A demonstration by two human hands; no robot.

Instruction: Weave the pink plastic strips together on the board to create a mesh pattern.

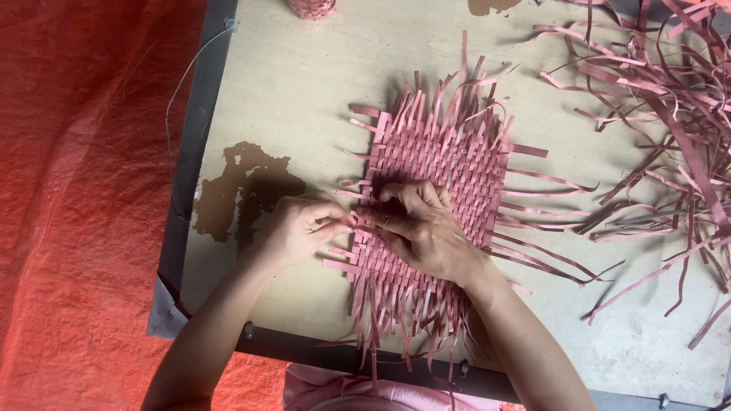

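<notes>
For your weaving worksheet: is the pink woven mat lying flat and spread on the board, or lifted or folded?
Spread flat. The woven mat lies open on the wooden board, loose strip ends fanning out on all sides; both hands work its left edge.

The right hand (417, 228) covers part of the flat pink woven strip mat (449, 164). A small pink woven cylinder (311, 7) is cut by the top edge. The heap of loose pink strips (670, 114) runs off the right edge. Where the left hand (301, 228) meets the mat, the fingertips' hold is too small to tell.

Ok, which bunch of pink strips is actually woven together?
The woven mat under both hands at the table's middle; the pile of strips at the right lies loose and tangled.
</notes>
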